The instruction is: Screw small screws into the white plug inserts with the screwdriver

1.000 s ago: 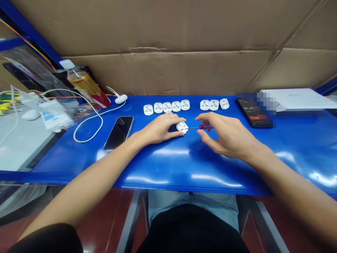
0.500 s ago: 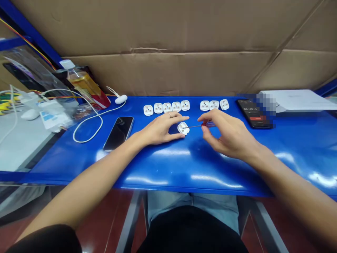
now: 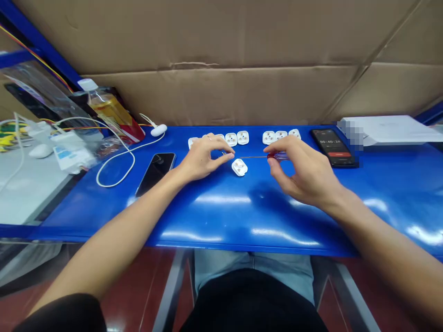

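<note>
A screwdriver (image 3: 278, 156) with a red and clear handle lies in my right hand (image 3: 304, 170), which is closed around it. Its thin shaft points left, the tip close to the fingertips of my left hand (image 3: 206, 157). Thumb and forefinger of that left hand are drawn together in a pinch; whatever is between them is too small to make out. Just below the shaft, a white plug-like part (image 3: 239, 167) with metal pieces inside rests untouched on the blue table (image 3: 221, 216). Behind my left hand, a row of similar white parts (image 3: 242, 137) is partly hidden.
Several more white parts (image 3: 269, 137) stand in a group at the back right. A phone showing a timer (image 3: 330, 147) and a white box (image 3: 394, 129) are further right. At left are a dark phone (image 3: 156, 173), a white cable (image 3: 133, 159) and a bottle (image 3: 112, 110).
My left hand has let go of the white part and moved up and left, its fingertips coming together. The screwdriver tip has lifted out of the part.
</note>
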The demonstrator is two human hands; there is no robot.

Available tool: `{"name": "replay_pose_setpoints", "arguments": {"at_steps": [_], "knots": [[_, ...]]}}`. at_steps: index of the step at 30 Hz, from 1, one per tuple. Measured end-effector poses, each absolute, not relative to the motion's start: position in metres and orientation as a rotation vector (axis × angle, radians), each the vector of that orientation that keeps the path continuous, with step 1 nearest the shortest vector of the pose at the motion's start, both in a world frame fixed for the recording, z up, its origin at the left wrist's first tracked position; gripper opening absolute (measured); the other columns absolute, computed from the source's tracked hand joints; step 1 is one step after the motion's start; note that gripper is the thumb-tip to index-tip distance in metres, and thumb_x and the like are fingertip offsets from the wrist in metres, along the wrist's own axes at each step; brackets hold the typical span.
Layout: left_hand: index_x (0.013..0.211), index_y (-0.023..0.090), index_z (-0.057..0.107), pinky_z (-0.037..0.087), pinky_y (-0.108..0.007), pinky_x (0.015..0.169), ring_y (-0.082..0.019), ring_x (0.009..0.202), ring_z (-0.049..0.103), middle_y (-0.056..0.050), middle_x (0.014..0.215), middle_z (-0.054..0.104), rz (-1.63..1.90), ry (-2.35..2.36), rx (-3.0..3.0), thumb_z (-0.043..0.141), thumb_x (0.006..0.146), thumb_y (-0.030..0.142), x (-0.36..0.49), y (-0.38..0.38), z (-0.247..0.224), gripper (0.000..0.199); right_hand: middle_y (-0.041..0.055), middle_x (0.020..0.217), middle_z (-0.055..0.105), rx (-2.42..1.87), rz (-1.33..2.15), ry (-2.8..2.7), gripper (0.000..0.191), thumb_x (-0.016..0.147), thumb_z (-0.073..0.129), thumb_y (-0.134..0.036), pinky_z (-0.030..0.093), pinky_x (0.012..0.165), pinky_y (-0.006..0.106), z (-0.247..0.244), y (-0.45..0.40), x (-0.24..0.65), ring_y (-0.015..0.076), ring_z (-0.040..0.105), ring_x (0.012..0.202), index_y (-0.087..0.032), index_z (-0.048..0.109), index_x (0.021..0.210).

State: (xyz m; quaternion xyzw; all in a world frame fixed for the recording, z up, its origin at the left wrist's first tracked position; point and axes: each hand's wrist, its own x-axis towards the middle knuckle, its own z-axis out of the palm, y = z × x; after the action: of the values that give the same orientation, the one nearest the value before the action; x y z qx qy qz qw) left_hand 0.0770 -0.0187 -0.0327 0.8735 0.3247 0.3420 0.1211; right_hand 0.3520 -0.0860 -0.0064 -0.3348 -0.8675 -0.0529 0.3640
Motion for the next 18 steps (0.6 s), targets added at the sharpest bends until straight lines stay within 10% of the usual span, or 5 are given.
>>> {"name": "replay_pose_setpoints", "arguments": {"at_steps": [11,18], "knots": [[0.133,0.022,0.074,0.05,-0.041,0.103,-0.026,0.117,0.066,-0.01,0.128,0.072,0.846,1.185,2.523,0.065,0.101,0.035,0.072,-0.012,-0.042,0.036,0.0112,0.106,0.073,-0.877,-0.094,-2.288,0.021,0.097,0.055,-0.014,0.059,0.081,0.038,-0.006,-0.086,0.353,0.0247,0.072,0.09,-0.019,0.06,0.117],[0.107,0.02,0.078,0.046,-0.034,0.074,-0.019,0.077,0.063,-0.005,0.1,0.077,0.728,1.403,2.297,0.063,0.1,0.053,0.089,-0.036,-0.023,0.037,0.0087,0.103,0.074,-0.894,-0.04,-2.311,0.028,0.093,0.055,-0.013,0.058,0.076,0.036,-0.006,-0.088,0.354,0.0226,0.073,0.086,-0.019,0.058,0.121]]}}
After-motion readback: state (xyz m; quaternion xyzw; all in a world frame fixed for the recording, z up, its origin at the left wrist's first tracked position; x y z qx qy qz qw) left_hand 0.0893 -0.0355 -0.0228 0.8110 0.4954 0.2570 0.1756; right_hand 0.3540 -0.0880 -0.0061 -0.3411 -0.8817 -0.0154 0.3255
